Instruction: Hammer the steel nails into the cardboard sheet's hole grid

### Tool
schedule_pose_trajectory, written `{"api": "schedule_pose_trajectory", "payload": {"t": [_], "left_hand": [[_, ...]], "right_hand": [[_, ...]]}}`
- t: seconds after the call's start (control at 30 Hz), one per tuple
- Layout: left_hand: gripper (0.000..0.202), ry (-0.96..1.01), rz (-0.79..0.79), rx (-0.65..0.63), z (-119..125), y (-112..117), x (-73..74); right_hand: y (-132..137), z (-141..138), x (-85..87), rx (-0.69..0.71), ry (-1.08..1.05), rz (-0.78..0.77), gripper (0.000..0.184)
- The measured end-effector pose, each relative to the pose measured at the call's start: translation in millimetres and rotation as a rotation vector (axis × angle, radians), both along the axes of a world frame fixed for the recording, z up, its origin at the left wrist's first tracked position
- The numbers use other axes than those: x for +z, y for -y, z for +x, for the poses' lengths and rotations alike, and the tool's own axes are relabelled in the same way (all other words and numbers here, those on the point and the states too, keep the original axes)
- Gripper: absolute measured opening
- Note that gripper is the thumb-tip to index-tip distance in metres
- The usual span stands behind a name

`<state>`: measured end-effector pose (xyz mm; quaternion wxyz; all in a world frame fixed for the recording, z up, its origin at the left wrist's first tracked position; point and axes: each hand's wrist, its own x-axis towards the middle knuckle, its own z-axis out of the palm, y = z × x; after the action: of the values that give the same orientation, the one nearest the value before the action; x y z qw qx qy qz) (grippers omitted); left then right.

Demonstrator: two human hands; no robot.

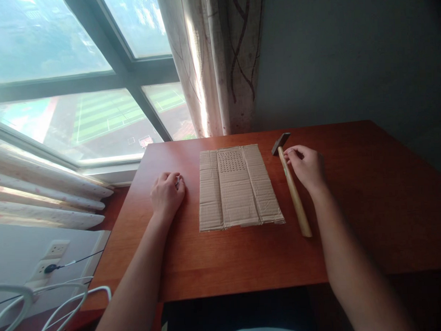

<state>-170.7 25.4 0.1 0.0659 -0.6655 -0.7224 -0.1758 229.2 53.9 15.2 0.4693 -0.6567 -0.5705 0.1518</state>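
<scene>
My left hand (167, 195) rests on the table to the left of a cardboard sheet, its fingers curled. A small shiny metal piece (177, 182) shows between thumb and fingers, too small to name for certain. The flat brown cardboard (238, 198) has a grid of small dark dots or holes in its upper middle. To its right lies a hammer (294, 196), its metal head at the far end and wooden handle towards me. My right hand (308, 166) is just right of the handle below the head, fingertips bent together at its edge; anything pinched there is hidden.
The reddish-brown wooden table (373, 199) runs back to a grey wall (347, 55). A window (106, 111) and patterned curtains (217, 64) stand at the left and behind. White cables (66, 306) loop at the lower left, below a wall socket (57, 248).
</scene>
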Motion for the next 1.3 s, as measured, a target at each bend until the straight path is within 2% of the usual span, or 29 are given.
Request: {"api": "schedule_pose_trajectory", "payload": {"t": [0.23,0.37,0.8,1.3], "left_hand": [[0.036,0.237,-0.030,-0.070,-9.4,10.8,2.7],[0.036,0.288,-0.044,-0.074,-15.7,13.7,3.4],[0.032,0.188,-0.043,-0.061,0.4,6.8,5.6],[0.031,0.132,-0.030,-0.036,-0.2,9.5,3.0]], "right_hand": [[1.1,-1.6,2.1,0.001,0.001,0.003,0.025],[1.4,-2.4,3.0,0.004,0.004,0.012,0.025],[2.1,-3.2,4.0,0.004,-0.002,0.008,0.025],[3.1,-4.1,5.2,0.001,0.042,0.005,0.026]]}}
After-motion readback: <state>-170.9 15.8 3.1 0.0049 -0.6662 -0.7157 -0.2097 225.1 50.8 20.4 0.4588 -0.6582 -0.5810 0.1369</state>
